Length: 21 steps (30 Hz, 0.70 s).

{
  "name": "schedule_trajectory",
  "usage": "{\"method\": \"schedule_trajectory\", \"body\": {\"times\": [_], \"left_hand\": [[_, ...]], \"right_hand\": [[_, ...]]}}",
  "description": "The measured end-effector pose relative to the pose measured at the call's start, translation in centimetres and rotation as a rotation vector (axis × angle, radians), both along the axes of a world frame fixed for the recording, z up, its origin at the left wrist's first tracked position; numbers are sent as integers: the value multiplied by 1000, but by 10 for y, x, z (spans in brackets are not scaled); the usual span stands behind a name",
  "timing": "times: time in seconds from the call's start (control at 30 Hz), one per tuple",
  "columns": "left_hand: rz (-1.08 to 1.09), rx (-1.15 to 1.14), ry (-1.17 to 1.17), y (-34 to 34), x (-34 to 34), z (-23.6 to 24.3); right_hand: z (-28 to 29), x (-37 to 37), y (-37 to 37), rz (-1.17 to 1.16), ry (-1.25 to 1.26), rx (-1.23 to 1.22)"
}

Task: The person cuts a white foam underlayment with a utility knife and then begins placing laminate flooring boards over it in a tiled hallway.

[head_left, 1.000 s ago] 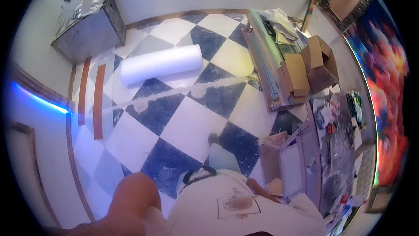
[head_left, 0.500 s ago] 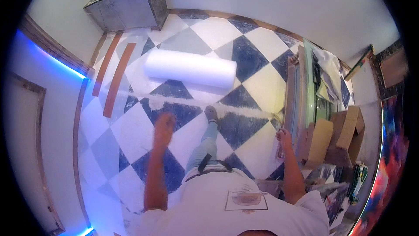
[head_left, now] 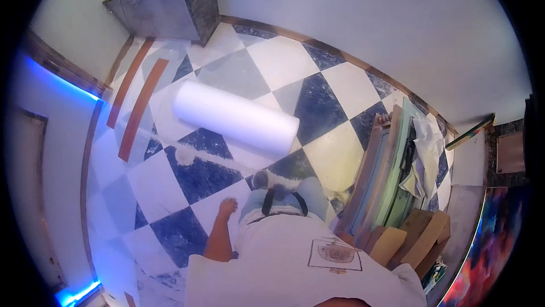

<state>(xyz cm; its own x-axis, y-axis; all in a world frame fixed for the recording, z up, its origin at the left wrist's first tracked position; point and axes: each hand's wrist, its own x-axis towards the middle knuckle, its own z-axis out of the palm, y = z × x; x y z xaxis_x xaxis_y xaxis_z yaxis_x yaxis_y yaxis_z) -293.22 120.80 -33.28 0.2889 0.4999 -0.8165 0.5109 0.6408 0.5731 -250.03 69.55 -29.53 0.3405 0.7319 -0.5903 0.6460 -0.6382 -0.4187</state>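
My left hand [head_left: 228, 207] hangs beside my left thigh above the chequered floor. Its fingers look loosely curled, and nothing shows in them. My right hand is hidden; only a bit of skin [head_left: 345, 238] appears at the right edge of my shirt, near the leaning panels. Ahead of me a thick white roll [head_left: 235, 117] lies on its side on the floor, apart from both hands.
Two reddish-brown strips [head_left: 142, 111] lie at the left. A grey cabinet [head_left: 153, 14] stands far left against the wall. On the right are framed panels [head_left: 392, 170], crumpled white sheeting [head_left: 428, 148] and open cardboard boxes [head_left: 417, 241].
My body has stepped forward and turned, so the panels and boxes sit closer on my right. My left hand has drawn back toward my thigh. My right hand has gone out of sight.
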Motion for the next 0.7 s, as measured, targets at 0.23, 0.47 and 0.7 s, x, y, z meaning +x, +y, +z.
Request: {"method": "schedule_trajectory", "body": {"times": [0.23, 0.47, 0.7], "left_hand": [[518, 524, -102, 187, 145, 130], [18, 294, 312, 79, 220, 16], [-462, -21, 289, -67, 309, 18]], "right_hand": [[-26, 193, 171, 416, 3, -196], [15, 512, 430, 467, -416, 256], [120, 642, 618, -679, 560, 714]]}}
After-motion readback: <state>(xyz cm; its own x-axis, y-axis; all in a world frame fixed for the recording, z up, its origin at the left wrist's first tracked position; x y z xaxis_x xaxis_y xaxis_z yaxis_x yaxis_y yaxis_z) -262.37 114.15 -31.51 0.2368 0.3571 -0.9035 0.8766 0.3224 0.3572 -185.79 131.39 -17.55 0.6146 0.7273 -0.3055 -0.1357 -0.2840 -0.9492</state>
